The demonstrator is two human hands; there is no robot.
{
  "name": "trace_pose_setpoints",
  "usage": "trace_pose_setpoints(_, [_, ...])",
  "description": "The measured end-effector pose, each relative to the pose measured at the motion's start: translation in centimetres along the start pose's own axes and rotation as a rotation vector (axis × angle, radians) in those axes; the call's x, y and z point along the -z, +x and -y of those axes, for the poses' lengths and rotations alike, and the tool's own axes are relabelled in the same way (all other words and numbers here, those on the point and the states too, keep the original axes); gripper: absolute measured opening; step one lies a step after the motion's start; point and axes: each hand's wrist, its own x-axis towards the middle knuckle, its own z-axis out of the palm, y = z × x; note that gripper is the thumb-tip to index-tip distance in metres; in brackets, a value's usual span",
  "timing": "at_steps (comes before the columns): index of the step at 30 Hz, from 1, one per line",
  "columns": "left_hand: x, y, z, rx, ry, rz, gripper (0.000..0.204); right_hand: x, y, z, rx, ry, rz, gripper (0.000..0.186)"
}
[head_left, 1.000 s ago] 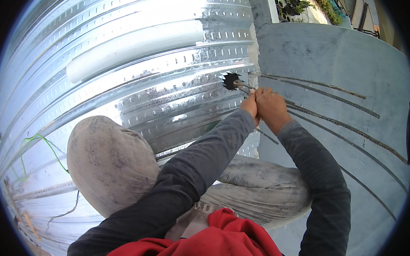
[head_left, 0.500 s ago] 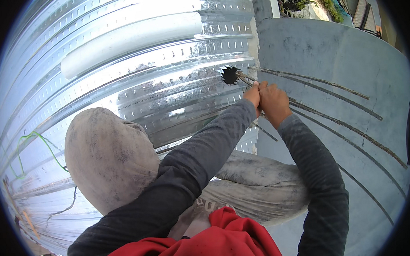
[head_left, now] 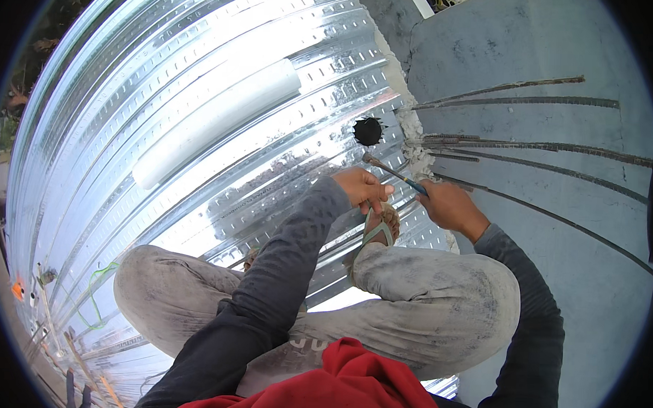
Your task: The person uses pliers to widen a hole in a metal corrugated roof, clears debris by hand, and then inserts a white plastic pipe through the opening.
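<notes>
In my right hand [head_left: 447,207] is a hammer-like tool [head_left: 403,179] with a blue grip and a metal head, angled toward a jagged dark hole [head_left: 368,131] in the shiny ribbed metal sheet [head_left: 318,135]. My left hand [head_left: 361,191] hovers below the hole, left of the tool, fingers curled and thumb near fingertips; anything in them is too small to tell. Beneath it my sandalled foot [head_left: 379,227] rests on the sheet. Several rusty rebars [head_left: 530,147] stick out from the rough joint at the sheet's right edge.
A white half-round pipe [head_left: 214,121] lies on the sheet. A grey concrete surface [head_left: 526,45] runs along the right, under the rebars. A green cord [head_left: 93,304] and small scattered items [head_left: 47,280] lie at the left. My bent knees frame the working spot.
My hands, earlier together at the bars by the hole, have come apart and back; the tool now shows in my right hand. My legs have shifted, showing a foot, and the view has turned.
</notes>
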Motion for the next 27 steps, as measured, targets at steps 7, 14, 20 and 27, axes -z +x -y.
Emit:
trace_pose_setpoints(7, [10.9,1.6,3.0,-0.118,0.412,-1.007,0.036,-16.0,5.3,2.3,0.166,0.339,-0.112,0.044])
trace_pose_setpoints(14, [8.9,8.0,1.5,-0.142,0.810,-0.818,0.048,-12.4,7.9,2.0,0.253,0.287,-0.425,0.049])
trace_pose_setpoints(20, [8.0,10.7,-0.6,0.015,0.982,-0.780,0.040,-4.1,17.1,0.0,0.292,0.232,-0.838,0.033])
trace_pose_setpoints(27, [9.1,12.2,0.3,-0.027,1.104,-0.735,0.025,-4.4,23.3,-0.7,0.247,0.071,-0.672,0.015])
